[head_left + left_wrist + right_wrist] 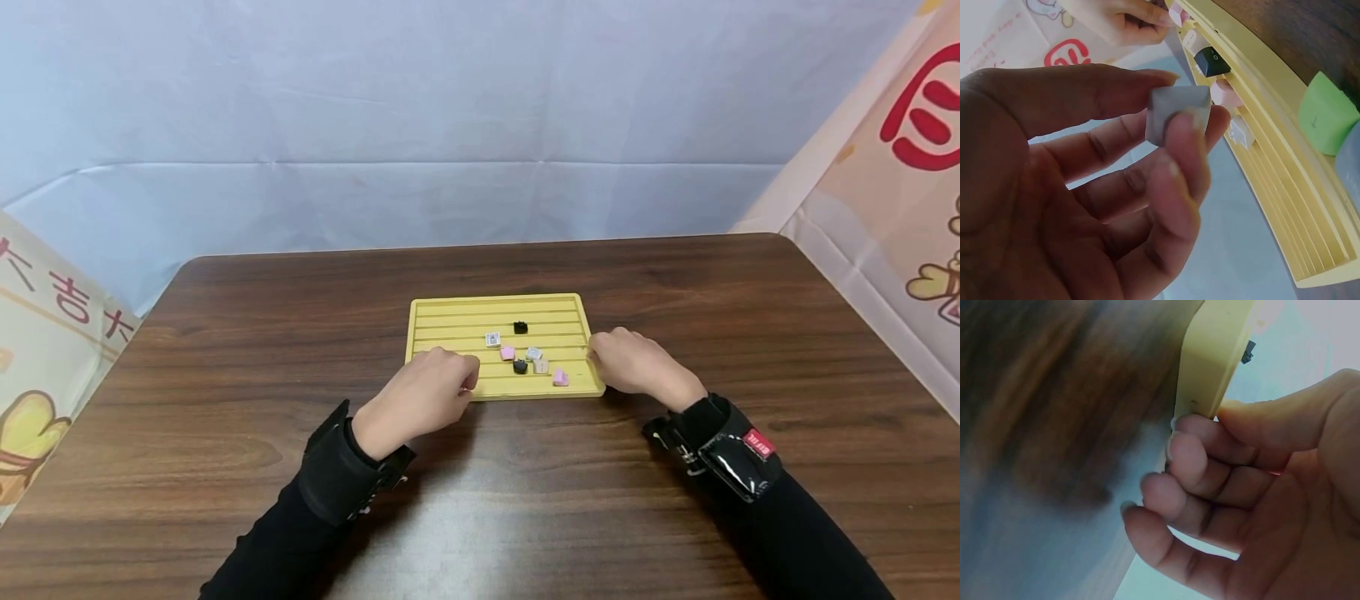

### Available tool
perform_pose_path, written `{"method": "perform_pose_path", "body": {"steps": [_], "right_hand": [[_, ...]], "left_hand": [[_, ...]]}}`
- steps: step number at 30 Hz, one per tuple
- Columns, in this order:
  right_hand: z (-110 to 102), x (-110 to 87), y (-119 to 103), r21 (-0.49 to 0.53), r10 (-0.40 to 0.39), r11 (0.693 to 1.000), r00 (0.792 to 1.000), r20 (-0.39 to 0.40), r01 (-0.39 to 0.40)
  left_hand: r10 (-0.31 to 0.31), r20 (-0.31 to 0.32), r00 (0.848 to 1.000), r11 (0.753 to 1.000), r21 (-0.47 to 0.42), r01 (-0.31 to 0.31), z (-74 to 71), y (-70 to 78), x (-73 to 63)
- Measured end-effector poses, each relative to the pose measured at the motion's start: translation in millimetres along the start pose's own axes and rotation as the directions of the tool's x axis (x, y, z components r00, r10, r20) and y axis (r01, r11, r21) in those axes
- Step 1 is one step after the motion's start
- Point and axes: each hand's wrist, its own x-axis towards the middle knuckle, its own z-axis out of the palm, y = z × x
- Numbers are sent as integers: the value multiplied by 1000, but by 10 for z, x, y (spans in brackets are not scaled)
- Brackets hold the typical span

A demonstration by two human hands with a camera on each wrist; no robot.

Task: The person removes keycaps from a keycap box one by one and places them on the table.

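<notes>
Between thumb and fingertips, my left hand (426, 388) pinches a grey keycap (1175, 109) over the front left part of a yellow ridged tray (450, 322). The head view hides that keycap behind the hand. My right hand (637, 364) grips the tray's right edge, thumb on the rim and fingers curled under it, as the right wrist view shows. On the tray lie a black keycap (521, 327), a white keycap (492, 339), a pink keycap (507, 353) and several others right of the middle.
In the left wrist view, a green keycap (1329, 115) and a blue-grey keycap (1350, 159) appear beside the tray's rim. The tray rests on a dark wooden table (262, 350). A pale cloth (450, 125) hangs behind, with printed cloths at both sides.
</notes>
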Motion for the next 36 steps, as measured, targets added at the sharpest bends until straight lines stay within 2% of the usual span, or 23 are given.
{"method": "perform_pose_path", "body": {"steps": [7, 20, 29, 36], "right_hand": [[-4, -2, 2, 9, -4, 1000, 1000, 1, 4], [-9, -7, 0, 4, 9, 1000, 1000, 8, -9], [-5, -1, 0, -1, 8, 1000, 1000, 1, -8], [5, 0, -2, -5, 13, 1000, 1000, 4, -13]], "left_hand": [[16, 26, 1000, 1000, -16, -15, -48, -12, -20], [-82, 141, 987, 996, -13, 84, -30, 40, -7], [-30, 125, 992, 1000, -4, 31, 26, 81, -31], [-41, 135, 990, 999, 2, 41, 56, 87, -8]]}}
